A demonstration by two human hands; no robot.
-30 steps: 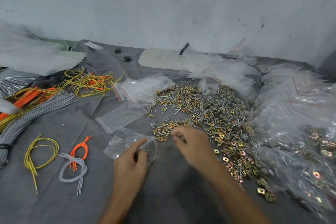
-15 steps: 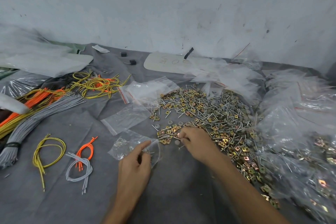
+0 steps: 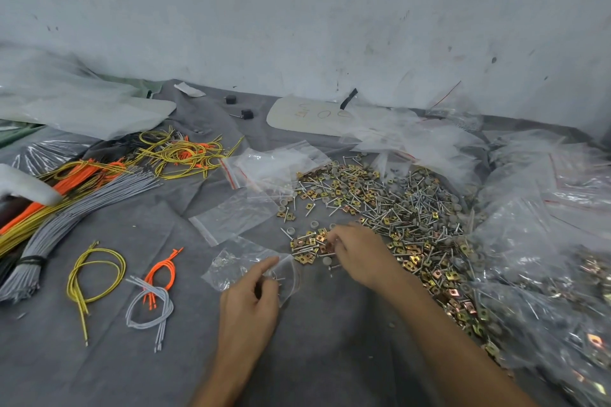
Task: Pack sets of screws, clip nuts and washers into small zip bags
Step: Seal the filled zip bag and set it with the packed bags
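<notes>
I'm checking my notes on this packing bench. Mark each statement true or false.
1. The left hand holds a small zip bag. True.
2. The right hand rests on the grey wire bundle. False: its fingertips are at the near edge of the hardware pile.
3. The yellow wire loop lies to the left of the orange wires. True.
4. The screws, clip nuts and washers sit in a metal tray. False: they lie loose on the grey cloth.
</notes>
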